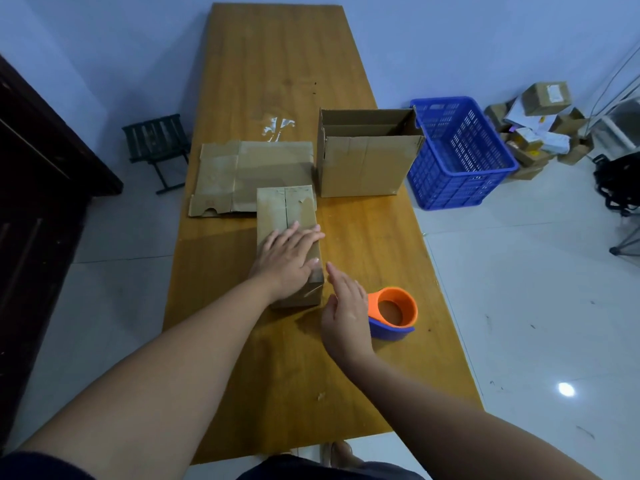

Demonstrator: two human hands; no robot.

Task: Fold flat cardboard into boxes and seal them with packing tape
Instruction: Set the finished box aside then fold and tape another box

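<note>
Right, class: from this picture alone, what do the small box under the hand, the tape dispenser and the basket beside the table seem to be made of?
Small box: brown cardboard, matt, with scuffed, torn patches on top.
Tape dispenser: probably plastic, smooth, in solid orange and blue.
Basket: likely moulded plastic, uniform blue with slotted walls.

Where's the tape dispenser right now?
On the table, near its right edge, the tape dispenser sits just right of the right hand.
</note>
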